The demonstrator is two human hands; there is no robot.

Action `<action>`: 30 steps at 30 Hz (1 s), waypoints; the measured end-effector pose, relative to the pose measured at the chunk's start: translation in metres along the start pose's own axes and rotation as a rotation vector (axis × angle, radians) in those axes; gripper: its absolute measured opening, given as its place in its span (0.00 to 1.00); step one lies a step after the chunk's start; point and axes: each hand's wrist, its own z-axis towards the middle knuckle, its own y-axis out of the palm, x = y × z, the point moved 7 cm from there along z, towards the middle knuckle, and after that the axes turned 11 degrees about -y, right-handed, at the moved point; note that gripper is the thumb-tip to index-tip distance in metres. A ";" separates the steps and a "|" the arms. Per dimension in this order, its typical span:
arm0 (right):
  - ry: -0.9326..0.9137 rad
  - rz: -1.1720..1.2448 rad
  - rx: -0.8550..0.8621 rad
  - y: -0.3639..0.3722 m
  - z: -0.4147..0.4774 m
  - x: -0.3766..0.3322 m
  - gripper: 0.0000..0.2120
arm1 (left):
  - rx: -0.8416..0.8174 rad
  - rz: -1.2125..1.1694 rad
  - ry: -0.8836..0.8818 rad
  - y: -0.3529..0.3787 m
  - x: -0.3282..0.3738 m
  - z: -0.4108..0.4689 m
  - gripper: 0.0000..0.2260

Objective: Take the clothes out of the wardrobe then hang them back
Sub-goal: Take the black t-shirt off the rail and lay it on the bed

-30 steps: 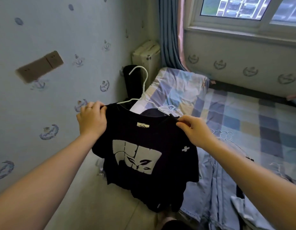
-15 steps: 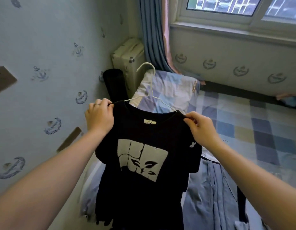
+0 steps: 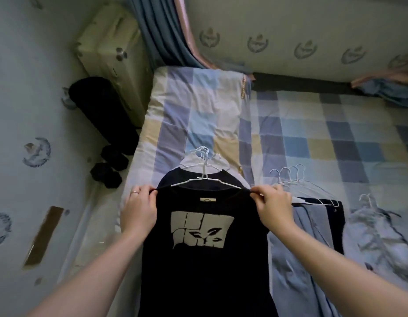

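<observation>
Shoulders of the black T-shirt are pinched by the left hand and right hand, well apart, probably to keep it spread on its white hanger over the bed. Hangered clothes crowd its right, the bed's edge runs close on the left; farther up, the bed lies open.

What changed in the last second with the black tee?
The black T-shirt on its white hanger came down from mid-air toward the bed, now over another dark garment there; the view tilted down too. Nothing was let go: left hand and right hand still pinch its shoulders. The blue clothes beside it stayed put.
</observation>
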 end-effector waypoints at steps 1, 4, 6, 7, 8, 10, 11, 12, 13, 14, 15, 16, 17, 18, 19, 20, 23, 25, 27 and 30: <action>0.026 -0.021 -0.002 0.014 0.005 0.005 0.05 | -0.041 -0.030 -0.006 0.014 -0.002 0.009 0.08; 0.078 0.015 -0.016 0.055 0.029 0.022 0.06 | -0.092 -0.067 0.024 0.051 -0.002 0.041 0.08; 0.116 0.075 -0.018 0.079 0.048 0.034 0.08 | -0.115 -0.102 0.022 0.074 0.000 0.062 0.08; 0.135 0.090 -0.014 0.090 0.057 0.040 0.08 | -0.128 -0.134 0.010 0.085 0.002 0.072 0.08; 0.152 0.100 -0.015 0.099 0.066 0.045 0.10 | -0.148 -0.169 -0.003 0.095 0.005 0.082 0.10; 0.162 0.147 -0.033 0.120 0.080 0.051 0.14 | -0.220 -0.218 -0.001 0.119 0.009 0.096 0.17; 0.161 0.191 -0.055 0.131 0.083 0.053 0.18 | -0.266 -0.225 0.020 0.130 0.012 0.100 0.21; 0.175 0.242 -0.080 0.142 0.084 0.053 0.23 | -0.309 -0.221 0.040 0.141 0.012 0.102 0.25; 0.213 0.291 -0.098 0.152 0.081 0.053 0.26 | -0.344 -0.206 0.052 0.149 0.011 0.101 0.28; 0.263 0.326 -0.112 0.160 0.076 0.054 0.29 | -0.373 -0.180 0.055 0.155 0.009 0.098 0.30; 0.313 0.347 -0.125 0.165 0.067 0.053 0.30 | -0.398 -0.138 0.056 0.158 0.007 0.091 0.31; 0.354 0.358 -0.138 0.168 0.056 0.051 0.30 | -0.419 -0.084 0.062 0.160 0.005 0.081 0.31; 0.386 0.370 -0.149 0.169 0.044 0.048 0.30 | -0.436 -0.028 0.075 0.160 0.004 0.069 0.32; 0.410 0.386 -0.157 0.166 0.032 0.042 0.30 | -0.455 0.017 0.091 0.158 0.004 0.058 0.32; 0.431 0.404 -0.164 0.162 0.019 0.037 0.30 | -0.473 0.047 0.104 0.154 0.004 0.046 0.33; 0.448 0.416 -0.173 0.157 0.005 0.031 0.30 | -0.492 0.065 0.114 0.150 0.004 0.035 0.33; 0.499 0.433 -0.209 0.135 -0.036 0.014 0.28 | -0.525 0.073 0.152 0.132 0.010 -0.001 0.32; 0.522 0.418 -0.204 0.114 -0.060 0.005 0.28 | -0.527 0.073 0.203 0.117 0.018 -0.027 0.32; 0.529 0.383 -0.192 0.092 -0.081 0.001 0.28 | -0.527 0.069 0.251 0.103 0.029 -0.051 0.31; 0.517 0.347 -0.158 0.058 -0.107 -0.003 0.28 | -0.533 0.049 0.279 0.084 0.047 -0.086 0.31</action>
